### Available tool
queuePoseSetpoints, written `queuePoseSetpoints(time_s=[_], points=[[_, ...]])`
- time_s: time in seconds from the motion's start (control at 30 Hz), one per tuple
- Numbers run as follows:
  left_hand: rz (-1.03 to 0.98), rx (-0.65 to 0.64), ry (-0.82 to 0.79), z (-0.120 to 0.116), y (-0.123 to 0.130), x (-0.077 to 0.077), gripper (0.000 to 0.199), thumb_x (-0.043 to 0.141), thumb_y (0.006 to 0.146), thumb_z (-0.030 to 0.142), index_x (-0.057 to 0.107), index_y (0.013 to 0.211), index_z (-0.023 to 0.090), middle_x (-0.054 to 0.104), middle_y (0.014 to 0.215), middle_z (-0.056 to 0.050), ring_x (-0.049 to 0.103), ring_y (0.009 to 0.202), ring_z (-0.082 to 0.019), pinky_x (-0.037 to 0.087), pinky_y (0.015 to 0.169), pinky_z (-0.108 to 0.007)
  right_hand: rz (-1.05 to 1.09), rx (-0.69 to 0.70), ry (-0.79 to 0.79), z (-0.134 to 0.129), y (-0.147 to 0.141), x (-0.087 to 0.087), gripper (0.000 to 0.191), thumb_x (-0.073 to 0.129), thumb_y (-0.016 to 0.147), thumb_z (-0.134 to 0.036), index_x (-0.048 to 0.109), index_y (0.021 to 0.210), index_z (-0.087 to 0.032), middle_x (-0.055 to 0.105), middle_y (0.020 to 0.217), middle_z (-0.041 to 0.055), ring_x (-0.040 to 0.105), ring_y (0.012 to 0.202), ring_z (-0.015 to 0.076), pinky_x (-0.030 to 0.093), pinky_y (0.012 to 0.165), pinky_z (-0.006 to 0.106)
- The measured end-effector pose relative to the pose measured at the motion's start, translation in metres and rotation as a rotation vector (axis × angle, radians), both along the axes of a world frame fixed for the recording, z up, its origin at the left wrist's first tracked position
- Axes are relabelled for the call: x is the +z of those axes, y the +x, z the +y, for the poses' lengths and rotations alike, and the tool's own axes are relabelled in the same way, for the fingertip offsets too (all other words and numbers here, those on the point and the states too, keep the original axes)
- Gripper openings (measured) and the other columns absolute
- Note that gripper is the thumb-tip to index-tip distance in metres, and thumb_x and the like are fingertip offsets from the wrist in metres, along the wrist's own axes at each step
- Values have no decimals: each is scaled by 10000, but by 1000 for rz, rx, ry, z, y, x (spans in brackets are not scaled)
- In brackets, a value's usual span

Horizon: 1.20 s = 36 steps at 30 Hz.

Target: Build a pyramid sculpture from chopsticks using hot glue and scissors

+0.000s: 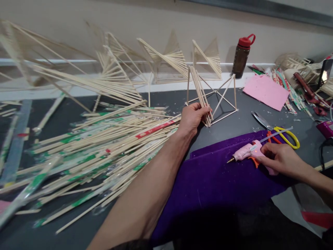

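Observation:
My left hand (193, 117) is closed around the near sticks of a small frame of wooden sticks (224, 97) on the dark table. Several slanted sticks rise side by side next to its fingers, and thin struts form an open framework to the right. In my right hand (282, 158) is a pink hot glue gun (247, 152), its metal nozzle pointing left and a glue stick (278, 133) jutting from its back. The gun is above a folded purple cloth (208, 180), apart from the stick frame.
Loose and wrapped chopsticks (104, 149) are heaped at left. Twisted stick models (166, 57) line the wall, beside a red-capped bottle (241, 57). Scissors with yellow handles (287, 139) and a pink sheet (266, 91) lie at right. A ruler (17, 142) lies far left.

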State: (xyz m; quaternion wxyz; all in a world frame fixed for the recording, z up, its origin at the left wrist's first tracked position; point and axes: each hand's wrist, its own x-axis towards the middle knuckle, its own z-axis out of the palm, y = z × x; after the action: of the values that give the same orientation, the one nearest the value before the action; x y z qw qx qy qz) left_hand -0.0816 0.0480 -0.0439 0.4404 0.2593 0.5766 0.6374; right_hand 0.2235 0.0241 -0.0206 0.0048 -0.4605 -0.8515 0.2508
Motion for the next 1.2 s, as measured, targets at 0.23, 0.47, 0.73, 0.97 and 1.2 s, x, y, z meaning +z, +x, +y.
queuePoseSetpoints(time_s=[0.23,0.47,0.73,0.97,1.2], points=[[-9,3,10,1,0,-1,68,715,626,135,659,661,147,667,625,-34,579,509,-122,479,509,-254,-16,62,97,-5,1,0,411,599,817,-602,624,805,-192,655,669,34,571,563,156,370,537,273],[-15,-6,3,1,0,1,68,707,622,138,654,663,149,668,613,-29,573,501,-115,468,499,-234,-18,10,-63,-2,-4,5,427,550,857,-593,608,723,-192,632,629,27,556,563,144,354,535,265],[-12,-14,-9,1,0,1,56,692,632,134,651,668,143,669,628,-33,573,494,-117,455,485,-242,174,-113,-309,3,1,1,387,622,798,-555,600,720,-177,587,634,12,492,546,116,330,494,244],[-2,-28,1,1,-1,3,94,723,603,144,654,667,142,666,617,-30,570,487,-120,464,477,-246,306,-252,-677,8,1,3,389,644,750,-556,539,680,-188,452,539,-43,385,469,85,292,467,237],[-11,-26,12,1,0,2,54,696,643,142,651,672,135,668,614,-26,579,481,-109,442,471,-220,563,-274,-542,-9,-9,19,320,693,677,-430,620,865,-181,666,747,54,579,602,151,407,495,251]])
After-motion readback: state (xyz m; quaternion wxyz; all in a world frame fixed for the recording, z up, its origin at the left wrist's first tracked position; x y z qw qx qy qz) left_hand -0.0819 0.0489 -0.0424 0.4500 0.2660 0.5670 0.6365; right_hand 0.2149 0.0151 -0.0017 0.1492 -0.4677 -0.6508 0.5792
